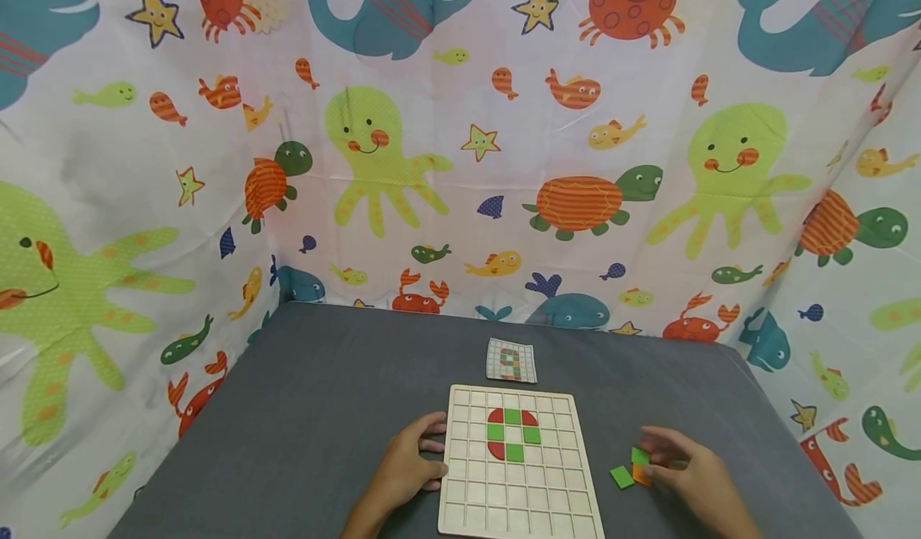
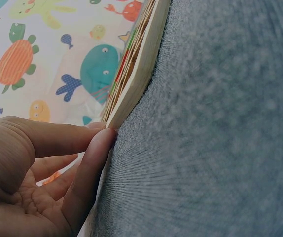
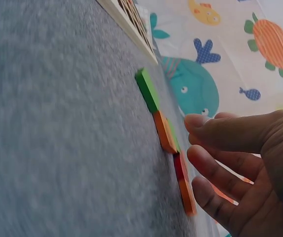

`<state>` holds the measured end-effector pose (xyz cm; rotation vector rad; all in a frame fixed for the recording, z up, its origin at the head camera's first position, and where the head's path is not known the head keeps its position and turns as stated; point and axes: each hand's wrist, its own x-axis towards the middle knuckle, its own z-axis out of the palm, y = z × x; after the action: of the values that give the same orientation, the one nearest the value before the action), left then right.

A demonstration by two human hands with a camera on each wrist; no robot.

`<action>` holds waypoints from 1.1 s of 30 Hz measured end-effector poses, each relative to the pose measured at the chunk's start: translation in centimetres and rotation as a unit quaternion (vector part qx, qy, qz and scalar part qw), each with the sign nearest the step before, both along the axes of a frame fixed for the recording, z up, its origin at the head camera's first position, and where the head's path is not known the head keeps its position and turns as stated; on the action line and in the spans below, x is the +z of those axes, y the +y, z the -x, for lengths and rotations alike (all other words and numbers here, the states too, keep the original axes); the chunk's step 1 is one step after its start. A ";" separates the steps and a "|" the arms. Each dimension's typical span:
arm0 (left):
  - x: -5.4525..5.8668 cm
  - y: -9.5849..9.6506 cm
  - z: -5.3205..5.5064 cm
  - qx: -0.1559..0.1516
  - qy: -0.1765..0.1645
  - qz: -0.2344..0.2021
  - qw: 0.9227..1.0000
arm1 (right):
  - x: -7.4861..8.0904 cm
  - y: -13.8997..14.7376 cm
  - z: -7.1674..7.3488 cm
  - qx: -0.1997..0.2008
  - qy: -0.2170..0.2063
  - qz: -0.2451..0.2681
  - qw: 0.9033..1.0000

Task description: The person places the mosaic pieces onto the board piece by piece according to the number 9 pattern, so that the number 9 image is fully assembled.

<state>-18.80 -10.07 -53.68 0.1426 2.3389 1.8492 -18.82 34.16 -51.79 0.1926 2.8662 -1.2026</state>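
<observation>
A pale wooden grid board (image 1: pixel 475 493) lies on the grey table, with several green squares and red rounded-corner tiles set in a ring in its upper part. My left hand (image 1: pixel 406 461) rests at the board's left edge, its fingertips touching the rim in the left wrist view. Off the board's right side, my right hand (image 1: pixel 687 475) hovers by loose tiles, thumb and fingers apart and nothing held. Among them are a green tile (image 1: pixel 622 477) and an orange tile (image 1: pixel 641 475). The right wrist view also shows a red tile (image 3: pixel 180 167) and another orange tile (image 3: pixel 186 196) near the fingers.
Behind the board lies a small pattern card (image 1: pixel 512 361) printed with a grid and coloured shapes. A white curtain (image 1: pixel 446 267) with sea animals hangs around the back and sides of the grey table (image 1: pixel 338 379).
</observation>
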 end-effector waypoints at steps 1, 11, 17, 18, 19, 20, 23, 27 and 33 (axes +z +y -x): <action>0.0 0.0 0.0 0.001 0.000 0.000 1.000 | 0.0 0.3 0.0 0.000 -0.003 -0.001 1.000; 0.2 0.2 0.1 -0.002 -0.004 -0.004 1.000 | 0.1 2.4 -0.7 -0.003 -0.034 -0.046 0.998; 0.0 0.2 0.1 -0.002 -0.004 -0.004 1.000 | 0.1 3.2 -0.8 -0.004 -0.056 -0.043 0.997; -0.1 0.2 0.1 -0.002 -0.005 -0.005 1.000 | 0.0 3.4 -0.7 -0.004 -0.060 -0.043 0.997; -0.1 0.2 0.1 -0.002 -0.005 -0.005 1.000 | 0.0 3.5 -0.7 -0.005 -0.066 -0.044 0.997; -0.1 0.1 0.1 -0.001 -0.005 -0.005 1.000 | -0.1 3.7 -0.7 -0.004 -0.071 -0.043 0.997; -0.1 0.1 0.1 -0.001 -0.005 -0.004 1.000 | -0.3 4.0 -0.7 -0.006 -0.080 -0.045 0.996; 0.0 0.0 0.0 -0.003 -0.005 -0.005 1.000 | -0.4 4.2 -0.6 -0.011 -0.087 -0.042 0.995; 0.0 -0.1 0.1 -0.004 -0.006 -0.005 1.000 | -0.3 4.4 -0.7 -0.013 -0.092 -0.040 0.995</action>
<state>-18.87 -10.14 -53.67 0.1411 2.3166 1.8538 -18.16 38.61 -52.13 0.3250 2.7606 -1.0154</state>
